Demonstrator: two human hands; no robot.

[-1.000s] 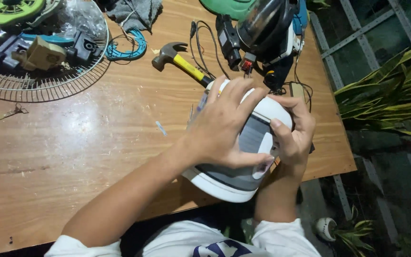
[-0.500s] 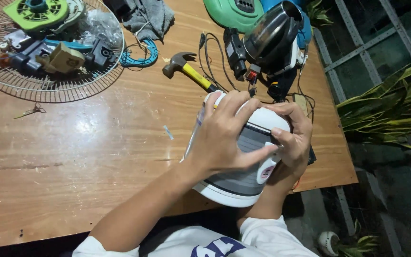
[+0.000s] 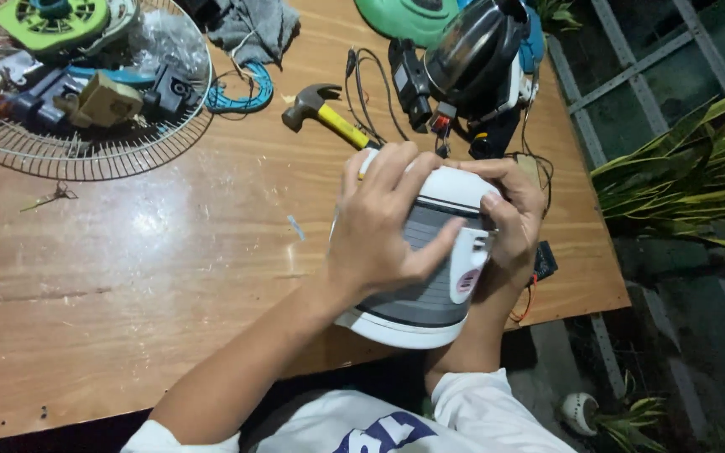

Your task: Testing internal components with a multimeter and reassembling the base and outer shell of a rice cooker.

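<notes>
Both hands hold a white and grey housing [image 3: 430, 277] at the near edge of the wooden table [image 3: 169, 277]. The left hand [image 3: 383, 222] lies over the top of the housing with the fingers spread and curved down, and the fingertips reach to its far white rim. The left thumb presses on the grey ribbed side, just beside a white panel with a small round sticker. The right hand [image 3: 513, 218] wraps the right side of the housing; its fingers are bent around the far upper edge and the thumb lies on the white panel, close to the left thumb. So both hands are closed on the housing, and it rests tilted, with its lower white rim hanging a little over the table edge toward the person's body.

Just beyond the left fingertips lies a hammer [image 3: 325, 113] with a yellow handle, the head pointing away to the left. Beyond the right fingers stands a black motor [image 3: 467, 59] with wires, near but not touching the hands. A thin red wire shows under the right wrist, beside a small dark part at the table edge. Well to the left of the left hand lies a wire fan grille [image 3: 94, 151] with loose parts on it, and a grey cloth [image 3: 253, 29] is behind it.
</notes>
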